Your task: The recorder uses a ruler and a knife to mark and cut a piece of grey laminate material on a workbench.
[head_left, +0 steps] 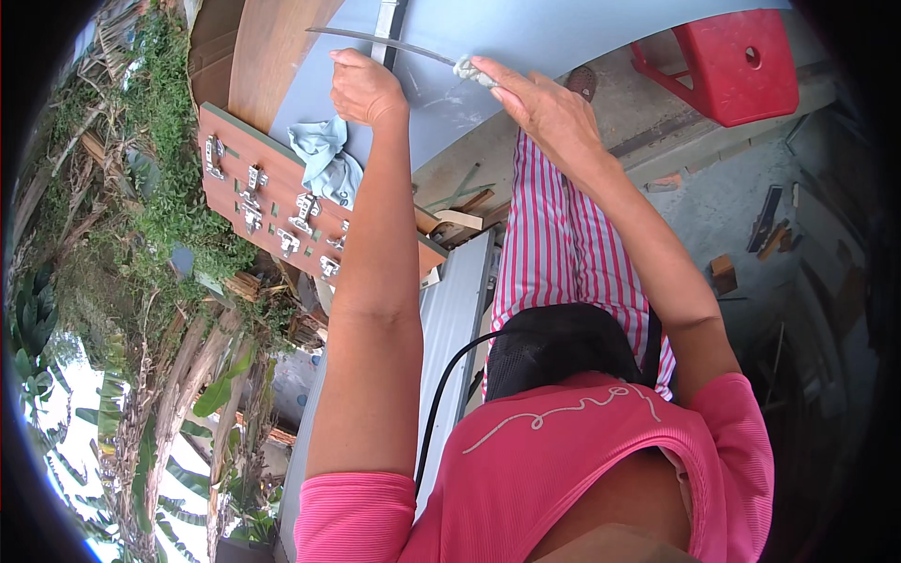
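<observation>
My right hand (544,113) grips the pale, wrapped-looking handle of a long, thin, dark blade (394,42). The blade points left and crosses over a silver metal bar (387,23) on the light blue tabletop (450,103). My left hand (368,89) is closed in a fist just below the blade's far part, beside the bar. What its fingers hold, if anything, is hidden. A crumpled light blue cloth (324,159) lies at the table's left edge, left of my left forearm.
A reddish-brown board (253,164) with several metal hinges stands along the left side, next to a wooden panel (272,56). To the right is a red plastic stool (737,70). Wood scraps (723,272) lie on the floor. Plants (160,169) grow at far left.
</observation>
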`<state>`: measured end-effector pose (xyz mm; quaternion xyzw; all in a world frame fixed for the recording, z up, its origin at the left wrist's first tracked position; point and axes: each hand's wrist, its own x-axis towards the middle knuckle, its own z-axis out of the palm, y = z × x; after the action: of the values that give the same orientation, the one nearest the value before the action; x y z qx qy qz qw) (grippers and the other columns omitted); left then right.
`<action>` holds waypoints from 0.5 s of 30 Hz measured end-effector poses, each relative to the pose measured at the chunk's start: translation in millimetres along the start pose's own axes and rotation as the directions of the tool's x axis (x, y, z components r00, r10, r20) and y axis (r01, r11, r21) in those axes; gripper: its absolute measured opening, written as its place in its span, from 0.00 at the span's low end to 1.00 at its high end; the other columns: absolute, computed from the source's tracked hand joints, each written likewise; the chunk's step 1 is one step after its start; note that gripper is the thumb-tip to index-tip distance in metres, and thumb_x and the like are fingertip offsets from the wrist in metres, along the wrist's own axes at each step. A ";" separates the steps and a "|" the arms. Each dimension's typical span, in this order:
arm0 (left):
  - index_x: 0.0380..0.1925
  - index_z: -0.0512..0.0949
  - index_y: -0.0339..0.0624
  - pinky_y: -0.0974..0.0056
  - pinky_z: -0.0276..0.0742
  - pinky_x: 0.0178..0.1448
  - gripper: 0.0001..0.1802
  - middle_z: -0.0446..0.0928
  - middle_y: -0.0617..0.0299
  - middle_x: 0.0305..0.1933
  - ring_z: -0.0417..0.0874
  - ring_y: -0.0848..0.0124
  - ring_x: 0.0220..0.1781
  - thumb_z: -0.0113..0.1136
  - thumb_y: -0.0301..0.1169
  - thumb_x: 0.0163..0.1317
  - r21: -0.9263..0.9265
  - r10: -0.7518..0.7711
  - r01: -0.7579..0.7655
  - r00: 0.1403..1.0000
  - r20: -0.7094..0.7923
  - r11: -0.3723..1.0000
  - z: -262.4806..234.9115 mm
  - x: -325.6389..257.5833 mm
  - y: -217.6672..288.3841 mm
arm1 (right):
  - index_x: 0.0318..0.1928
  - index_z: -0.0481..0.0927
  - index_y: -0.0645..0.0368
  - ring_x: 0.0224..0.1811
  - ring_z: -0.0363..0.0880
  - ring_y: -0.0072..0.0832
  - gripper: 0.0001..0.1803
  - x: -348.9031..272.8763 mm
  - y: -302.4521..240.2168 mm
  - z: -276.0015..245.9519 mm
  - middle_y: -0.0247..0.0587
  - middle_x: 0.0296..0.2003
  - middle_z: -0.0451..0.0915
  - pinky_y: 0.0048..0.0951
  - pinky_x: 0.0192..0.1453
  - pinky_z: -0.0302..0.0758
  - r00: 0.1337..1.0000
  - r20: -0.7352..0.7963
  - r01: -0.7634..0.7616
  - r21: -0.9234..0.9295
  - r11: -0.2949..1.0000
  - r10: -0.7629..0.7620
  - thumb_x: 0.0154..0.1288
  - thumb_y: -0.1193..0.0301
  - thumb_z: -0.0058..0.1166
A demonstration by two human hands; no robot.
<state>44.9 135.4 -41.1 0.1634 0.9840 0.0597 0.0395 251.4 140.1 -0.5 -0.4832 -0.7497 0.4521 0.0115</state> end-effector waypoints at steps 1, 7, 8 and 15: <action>0.21 0.80 0.30 0.45 0.72 0.43 0.36 0.78 0.36 0.28 0.79 0.41 0.35 0.29 0.48 0.66 0.002 -0.004 0.004 1.000 -0.006 1.000 -0.5 1.4 -2.6 | 0.63 0.67 0.27 0.29 0.76 0.37 0.24 -11.9 10.6 -0.3 0.41 0.27 0.74 0.39 0.35 0.75 1.000 0.002 0.006 0.003 1.000 -0.006 0.67 0.62 0.48; 0.19 0.79 0.37 0.45 0.71 0.35 0.32 0.78 0.42 0.22 0.78 0.42 0.27 0.30 0.46 0.67 -0.005 0.072 -0.073 0.989 -0.126 0.997 5.0 3.0 -7.1 | 0.60 0.71 0.29 0.26 0.76 0.36 0.21 -43.3 30.3 -6.3 0.39 0.24 0.72 0.40 0.32 0.74 1.000 -0.019 -0.018 0.089 0.996 0.020 0.67 0.62 0.49; 0.19 0.79 0.37 0.45 0.71 0.35 0.32 0.78 0.42 0.23 0.78 0.42 0.27 0.30 0.46 0.67 -0.021 0.071 -0.073 0.993 -0.091 0.997 5.6 -0.3 -3.5 | 0.60 0.71 0.29 0.26 0.76 0.36 0.21 -34.4 29.4 -5.1 0.39 0.24 0.72 0.39 0.31 0.74 0.999 -0.035 -0.007 0.076 0.997 0.010 0.67 0.62 0.50; 0.19 0.79 0.36 0.45 0.71 0.36 0.32 0.78 0.41 0.23 0.78 0.42 0.28 0.31 0.46 0.67 -0.024 0.056 -0.058 0.996 -0.064 0.998 6.6 1.2 -3.5 | 0.60 0.70 0.27 0.27 0.75 0.40 0.21 20.6 0.7 8.6 0.42 0.24 0.72 0.41 0.31 0.74 0.994 -0.074 0.088 0.030 0.996 -0.085 0.67 0.60 0.48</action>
<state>43.3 133.2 -48.2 0.1889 0.9788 0.0785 0.0088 237.0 149.6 -14.7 -0.4662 -0.7614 0.4456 0.0665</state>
